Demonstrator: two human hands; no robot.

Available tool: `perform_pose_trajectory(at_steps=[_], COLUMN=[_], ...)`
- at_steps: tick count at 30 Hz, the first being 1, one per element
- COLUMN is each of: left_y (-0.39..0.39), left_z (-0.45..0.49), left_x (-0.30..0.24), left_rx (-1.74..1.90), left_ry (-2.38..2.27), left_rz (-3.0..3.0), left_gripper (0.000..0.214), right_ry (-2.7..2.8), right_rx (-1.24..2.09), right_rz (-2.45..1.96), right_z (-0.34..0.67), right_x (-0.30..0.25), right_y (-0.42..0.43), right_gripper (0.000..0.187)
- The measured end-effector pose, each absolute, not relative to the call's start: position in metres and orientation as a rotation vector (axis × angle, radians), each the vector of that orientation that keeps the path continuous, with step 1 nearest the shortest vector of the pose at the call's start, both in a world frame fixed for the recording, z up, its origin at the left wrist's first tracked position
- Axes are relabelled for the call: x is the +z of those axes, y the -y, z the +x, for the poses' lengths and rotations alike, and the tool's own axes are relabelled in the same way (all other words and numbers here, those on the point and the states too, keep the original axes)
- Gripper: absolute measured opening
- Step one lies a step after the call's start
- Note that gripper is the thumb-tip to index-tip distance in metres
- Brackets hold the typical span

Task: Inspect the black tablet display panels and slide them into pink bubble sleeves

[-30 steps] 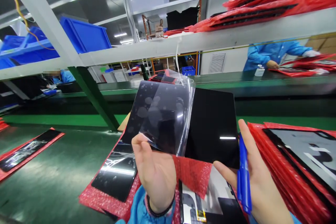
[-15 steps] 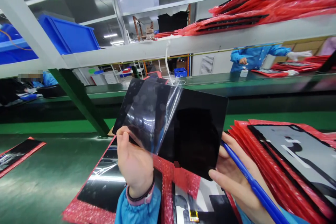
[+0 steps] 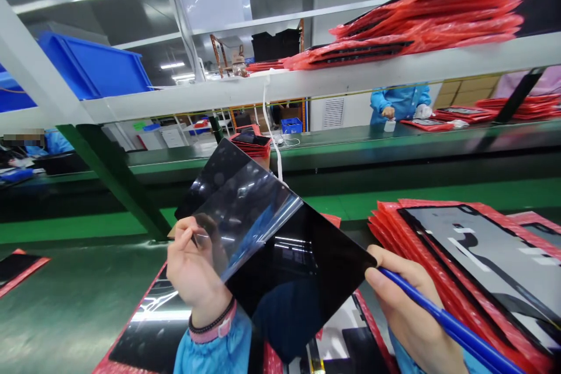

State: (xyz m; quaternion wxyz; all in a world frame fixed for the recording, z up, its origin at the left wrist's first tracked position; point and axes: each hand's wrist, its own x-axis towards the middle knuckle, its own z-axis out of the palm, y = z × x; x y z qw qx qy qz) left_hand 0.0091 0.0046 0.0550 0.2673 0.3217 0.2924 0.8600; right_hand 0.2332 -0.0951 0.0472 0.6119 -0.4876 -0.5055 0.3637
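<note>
A glossy black screen panel [image 3: 333, 257] is held tilted in the air between my hands. Clear film [image 3: 245, 228] is folded back over its left part, with a bright crease running across the panel. My left hand [image 3: 195, 269] is closed in a pinch on the film at the panel's left side. At the right corner, my right hand [image 3: 407, 298] grips the panel between thumb and fingers, and a blue pen-like tool [image 3: 464, 333] also lies in that hand. Below the panel, another dark screen [image 3: 144, 333] rests on red bubble wrap, beside a partly hidden panel back [image 3: 342, 336].
Panels in red bubble wrap [image 3: 486, 263] are stacked at right. More red-wrapped panels [image 3: 429, 17] lie on the white shelf [image 3: 307, 82], with a blue bin [image 3: 94, 64] at left. A green post [image 3: 114, 181] stands left. Across the bench, a co-worker in blue [image 3: 401, 104] handles a small bottle.
The panel has turned clockwise and its right corner is lower. My right hand has shifted from its side edge to that corner. My left hand has moved left and still pinches the film.
</note>
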Motion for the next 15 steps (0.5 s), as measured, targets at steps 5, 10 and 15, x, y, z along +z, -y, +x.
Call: perform_pose_trajectory(at_steps=[5, 10, 15], left_y=[-0.005, 0.001, 0.008], left_z=[0.009, 0.011, 0.024], left_x=[0.057, 0.056, 0.05], left_rx=[2.306, 2.166, 1.964], left_ry=[-0.773, -0.787, -0.624], left_rz=[0.822, 0.846, 1.031], left_gripper=[0.009, 0.008, 0.021], right_ry=[1.146, 1.17, 1.092], right_rx=[0.756, 0.786, 0.821], right_rz=[-1.267, -1.408, -1.382], right_z=[0.242, 0.244, 0.24], right_x=[0.038, 0.033, 0.037], right_y=[0.098, 0.095, 0.092], right_gripper=[0.036, 0.035, 0.038])
